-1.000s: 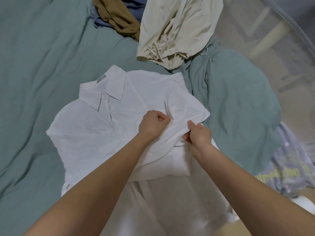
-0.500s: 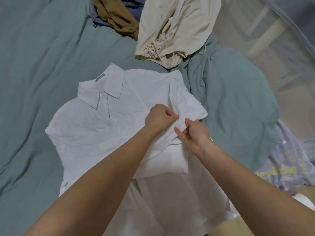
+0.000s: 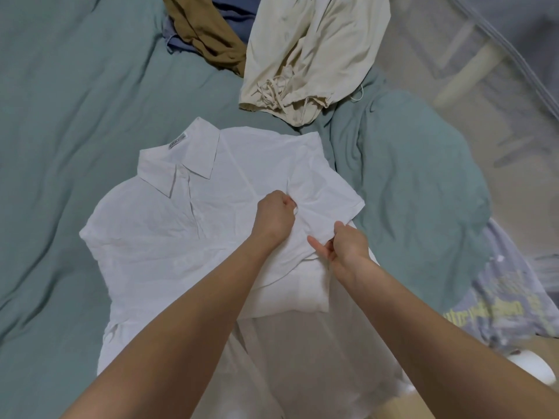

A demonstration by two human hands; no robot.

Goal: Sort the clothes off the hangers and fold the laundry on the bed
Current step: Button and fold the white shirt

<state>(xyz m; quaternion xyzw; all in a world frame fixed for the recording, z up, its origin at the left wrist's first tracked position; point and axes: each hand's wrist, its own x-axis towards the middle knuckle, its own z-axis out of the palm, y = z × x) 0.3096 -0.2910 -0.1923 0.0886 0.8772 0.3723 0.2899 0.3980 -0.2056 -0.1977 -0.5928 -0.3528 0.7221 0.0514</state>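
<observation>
I am looking down at a white, collared, short-sleeved cotton shirt (image 3: 181, 237) lying face up on a rumpled teal bed cover (image 3: 60, 131); its collar points away from me and its lower part hangs over the near edge of the bed, under my forearms. My left hand (image 3: 273, 217) is curled into a fist on the right half of the shirt, fingers bunched into the cloth just beside the folded-in sleeve (image 3: 326, 198); it looks to be gripping a ridge of fabric there, though my knuckles hide the fingertips. My right hand (image 3: 341, 249) pinches the hem of that same sleeve between thumb and curled fingers, with the forefinger stretched out along the cloth; the two hands are close but not touching.

I judge that I am mid-fold on this one shirt: the right sleeve is being laid inward across the chest; the left side is not yet folded. The next move calls for smoothing that sleeve flat, then bringing the other side in to match, and lifting the hanging tail up onto the bed.

Beyond the shirt lies a cream drawstring garment (image 3: 302, 55), touching a mustard-brown piece (image 3: 205, 31) and a blue piece (image 3: 236, 13), none of them folded; a pale lilac printed fabric (image 3: 499, 303) drapes off the bed at my right.
</observation>
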